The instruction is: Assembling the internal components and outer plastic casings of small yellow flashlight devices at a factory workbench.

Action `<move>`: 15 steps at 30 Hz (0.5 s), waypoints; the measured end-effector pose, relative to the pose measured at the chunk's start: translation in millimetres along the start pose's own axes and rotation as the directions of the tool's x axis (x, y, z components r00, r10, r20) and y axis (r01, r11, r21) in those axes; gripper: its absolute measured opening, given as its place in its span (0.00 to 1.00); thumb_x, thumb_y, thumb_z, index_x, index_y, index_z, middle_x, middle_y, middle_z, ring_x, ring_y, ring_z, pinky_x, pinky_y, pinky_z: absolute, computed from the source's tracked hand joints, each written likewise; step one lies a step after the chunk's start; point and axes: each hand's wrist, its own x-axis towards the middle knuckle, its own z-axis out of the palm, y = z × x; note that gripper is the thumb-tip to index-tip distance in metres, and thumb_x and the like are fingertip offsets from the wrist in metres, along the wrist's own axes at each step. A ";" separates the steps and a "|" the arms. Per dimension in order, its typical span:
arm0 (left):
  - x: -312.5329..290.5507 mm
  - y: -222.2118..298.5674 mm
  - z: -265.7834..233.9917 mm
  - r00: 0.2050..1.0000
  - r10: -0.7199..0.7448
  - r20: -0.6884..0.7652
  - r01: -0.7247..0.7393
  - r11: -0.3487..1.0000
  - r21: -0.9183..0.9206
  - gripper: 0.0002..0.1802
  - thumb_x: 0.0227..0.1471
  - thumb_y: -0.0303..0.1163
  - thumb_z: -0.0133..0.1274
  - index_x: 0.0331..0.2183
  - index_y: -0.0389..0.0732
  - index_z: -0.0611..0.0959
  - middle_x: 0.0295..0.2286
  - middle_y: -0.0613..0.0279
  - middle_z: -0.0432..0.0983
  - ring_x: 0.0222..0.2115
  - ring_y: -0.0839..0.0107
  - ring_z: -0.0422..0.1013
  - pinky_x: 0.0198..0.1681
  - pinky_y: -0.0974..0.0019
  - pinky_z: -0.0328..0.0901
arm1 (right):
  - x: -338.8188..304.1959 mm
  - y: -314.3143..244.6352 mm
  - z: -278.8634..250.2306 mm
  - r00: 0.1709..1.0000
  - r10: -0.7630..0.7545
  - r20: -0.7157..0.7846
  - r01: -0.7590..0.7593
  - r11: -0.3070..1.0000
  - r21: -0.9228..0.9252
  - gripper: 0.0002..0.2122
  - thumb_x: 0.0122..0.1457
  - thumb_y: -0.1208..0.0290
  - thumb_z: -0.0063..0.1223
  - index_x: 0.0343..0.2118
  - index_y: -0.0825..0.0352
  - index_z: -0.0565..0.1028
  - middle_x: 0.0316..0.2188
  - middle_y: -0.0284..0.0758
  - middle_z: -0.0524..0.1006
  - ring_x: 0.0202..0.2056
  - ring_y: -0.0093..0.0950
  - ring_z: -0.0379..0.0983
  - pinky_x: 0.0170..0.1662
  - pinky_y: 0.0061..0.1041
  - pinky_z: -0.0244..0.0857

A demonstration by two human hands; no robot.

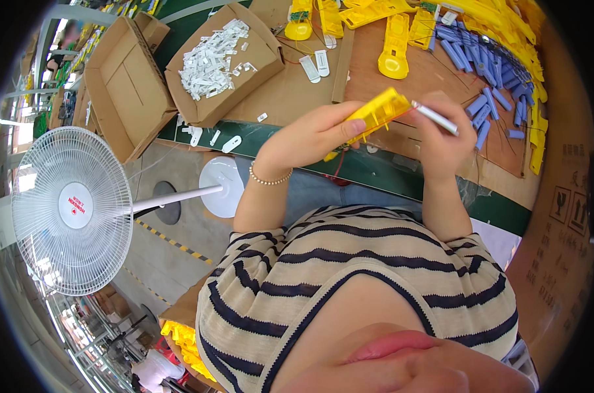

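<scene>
My left hand (313, 134) is closed on a yellow plastic housing (383, 110), its hollow ribbed inside partly showing, held tilted above the table's near edge. Between the fingers of my right hand (444, 141) is a pale battery cell (436, 119), with one end pointing at the housing. A thin red wire runs near that end, by the housing's right edge. To the right of my right hand lies a pile of blue battery cells (487, 65) with dark wires. Just beyond the held housing, another yellow housing (394, 49) rests on the brown board (369, 65).
A cardboard box (264, 59) of small white plastic parts (215, 62) stands at the left, beside another open box (123, 85). Two white covers (315, 65) lie on the table. A white standing fan (74, 209) is at far left; a large carton (562, 216) borders the right.
</scene>
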 end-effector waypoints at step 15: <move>18.2 -24.6 24.6 0.851 -0.112 -0.512 -0.161 0.874 -0.459 0.23 0.61 0.46 0.32 0.43 0.37 0.70 0.34 0.57 0.73 0.29 0.71 0.71 0.32 0.68 0.68 | 4.9 13.9 -10.3 0.932 0.178 0.317 -0.362 0.378 0.852 0.14 0.55 0.73 0.53 0.45 0.65 0.68 0.29 0.40 0.75 0.26 0.29 0.72 0.32 0.30 0.66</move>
